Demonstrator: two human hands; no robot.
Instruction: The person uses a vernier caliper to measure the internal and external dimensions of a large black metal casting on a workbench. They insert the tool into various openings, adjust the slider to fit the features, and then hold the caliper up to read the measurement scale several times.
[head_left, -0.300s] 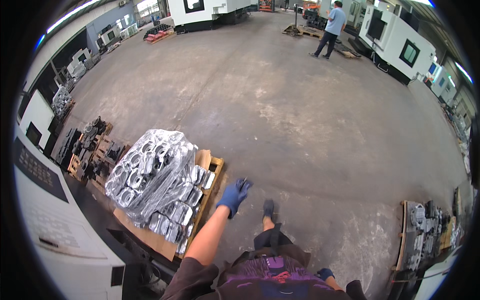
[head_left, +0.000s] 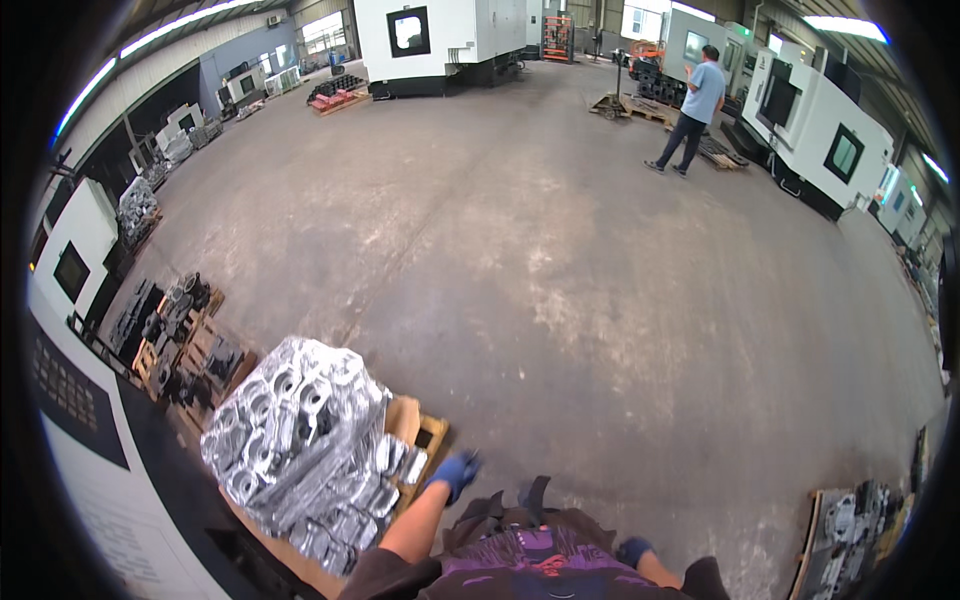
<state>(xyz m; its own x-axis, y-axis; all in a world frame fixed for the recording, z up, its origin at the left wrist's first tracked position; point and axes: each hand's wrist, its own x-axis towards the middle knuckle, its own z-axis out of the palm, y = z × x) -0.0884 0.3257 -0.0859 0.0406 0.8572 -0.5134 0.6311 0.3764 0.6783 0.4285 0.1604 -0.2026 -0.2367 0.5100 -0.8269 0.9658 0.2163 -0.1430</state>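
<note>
1. Silvery cast-metal parts (head_left: 300, 440), stacked high and wrapped in clear film, sitting on a wooden pallet (head_left: 425, 432) at lower left, tight against a white machine housing (head_left: 110, 480).
2. Left hand (head_left: 455, 472) in a blue glove, hanging just beside the pallet's near corner, close to the stack but not touching it; grip empty and released, fingers loosely curled.
3. Right hand (head_left: 634, 550), also blue-gloved, low beside the body, well apart from the stack; cannot tell whether clenched or open.
4. Likely hazard: catching a shin or toe on the protruding pallet corner while passing so close, given feet (head_left: 530, 495) right at its edge.
5. Possible snag of the glove on sharp casting edges or torn film if reaching in without looking.
6. Tall, uneven stack: risk of a part sliding off if bumped, with nothing but film restraining it.
7. Dark parts on a second pallet (head_left: 185, 340) behind narrowing the gap further.
8. Another person (head_left: 690, 110) standing far across the concrete floor (head_left: 560, 300), well apart; no conflict judged from there.
</note>
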